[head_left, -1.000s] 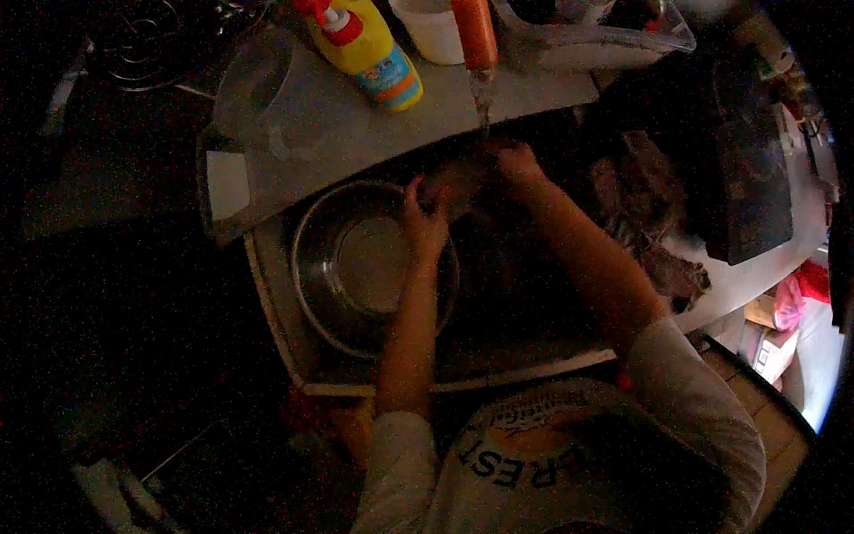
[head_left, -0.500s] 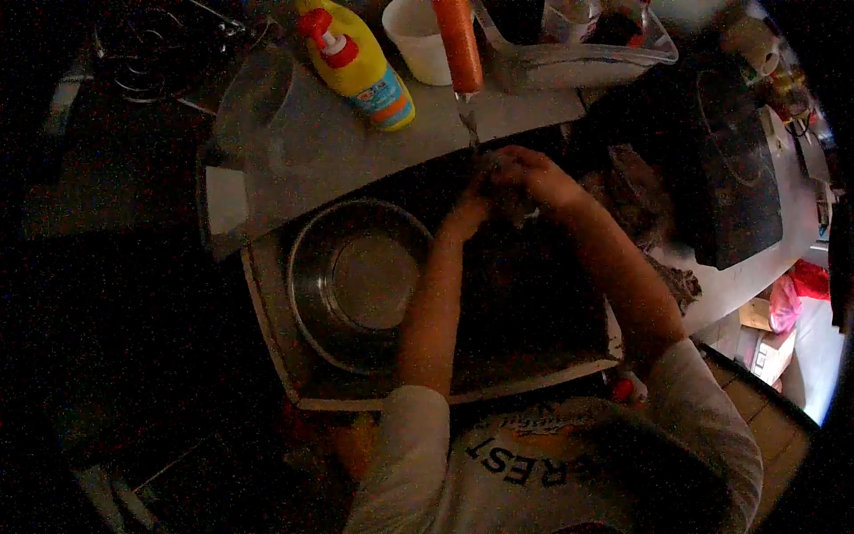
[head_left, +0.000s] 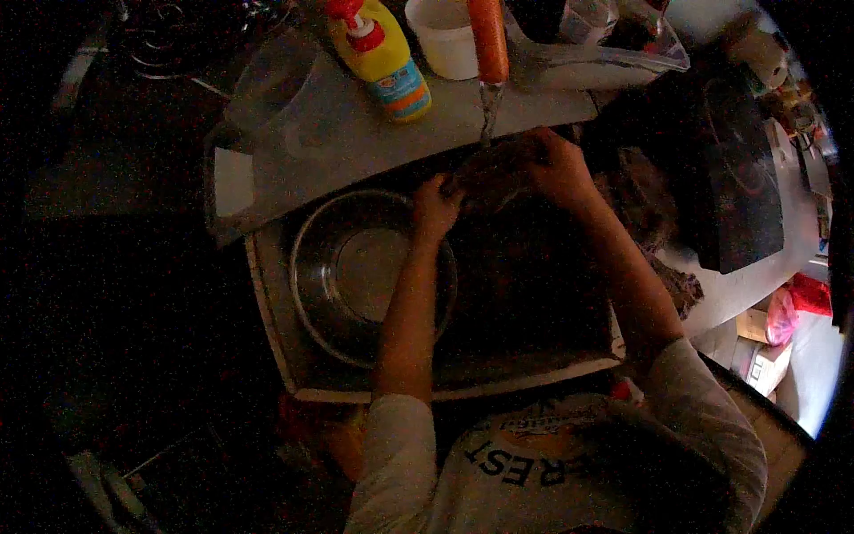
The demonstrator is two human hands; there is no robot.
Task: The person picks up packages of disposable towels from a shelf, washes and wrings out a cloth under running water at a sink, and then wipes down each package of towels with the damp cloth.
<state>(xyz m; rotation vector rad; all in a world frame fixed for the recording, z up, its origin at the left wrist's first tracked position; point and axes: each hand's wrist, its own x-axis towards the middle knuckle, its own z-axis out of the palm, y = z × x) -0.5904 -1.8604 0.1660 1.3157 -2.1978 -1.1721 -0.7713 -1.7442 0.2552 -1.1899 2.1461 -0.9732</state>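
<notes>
Over the sink (head_left: 525, 294), my hands hold a dark, limp piece that looks like wet cloth (head_left: 494, 173), stretched between them. My left hand (head_left: 434, 206) grips its left end, fingers closed, above the rim of a steel basin (head_left: 369, 276). The other end is in my right hand (head_left: 560, 167), also closed. Water (head_left: 488, 111) runs from an orange spout (head_left: 488, 40) onto or just behind the piece. Dim light hides its exact shape and weave.
Behind the sink stand a yellow pump bottle (head_left: 387, 71), a white tub (head_left: 442, 40) and a clear plastic tray (head_left: 596, 67). A crumpled brownish cloth (head_left: 645, 196) lies right of the sink, beside a dark box-like object (head_left: 743, 196).
My hands have moved apart, the left going left and the right slightly up. The dark piece, bunched between them before, is now spread out. The view has shifted slightly.
</notes>
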